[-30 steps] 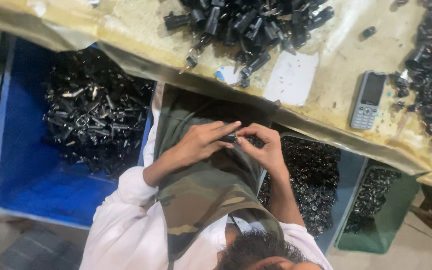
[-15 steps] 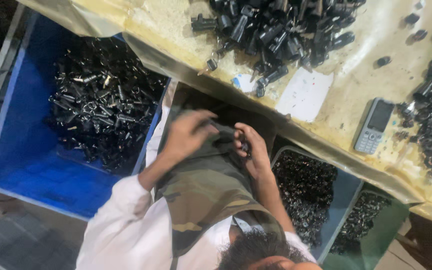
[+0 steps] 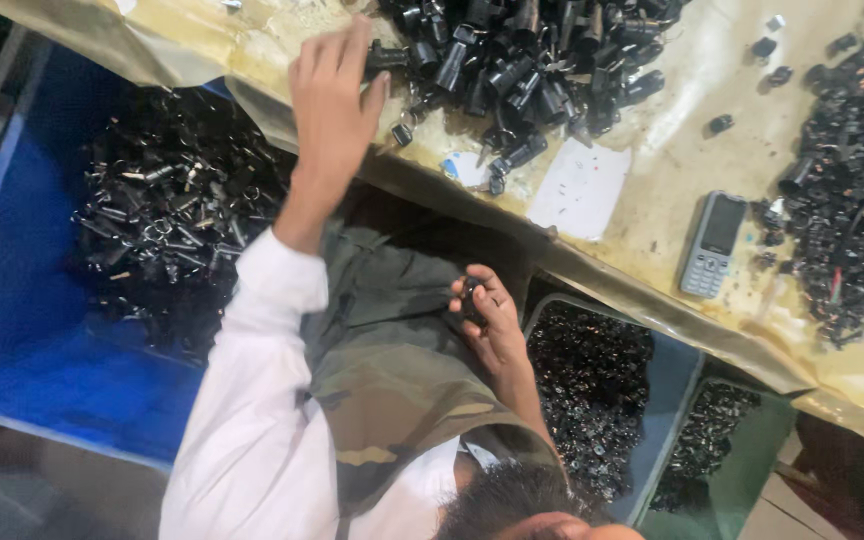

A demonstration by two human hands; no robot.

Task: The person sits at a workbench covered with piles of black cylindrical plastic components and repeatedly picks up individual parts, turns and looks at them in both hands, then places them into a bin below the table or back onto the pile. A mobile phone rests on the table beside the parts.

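Observation:
My left hand [image 3: 330, 100] reaches up onto the yellowish table [image 3: 652, 180]. Its fingers are spread at the edge of a heap of black cylindrical parts [image 3: 522, 50], and the fingertips touch one black part [image 3: 384, 55]. My right hand [image 3: 487, 320] stays low over my lap, above the camouflage cloth [image 3: 392, 360]. It is curled around a small black part [image 3: 470, 293]. A white sleeve [image 3: 252, 400] covers my left arm.
A blue bin [image 3: 32, 380] at the left holds dark metal parts. Under the table's edge stand a grey-blue bin [image 3: 677, 375] and a green bin [image 3: 762, 450], both with small black pieces. A grey phone [image 3: 712, 245], a white paper [image 3: 580, 188] and a second black heap [image 3: 852, 200] lie on the table.
My left hand has left the right hand at my lap and risen to the black heap on the table. The right hand stays low with its small part.

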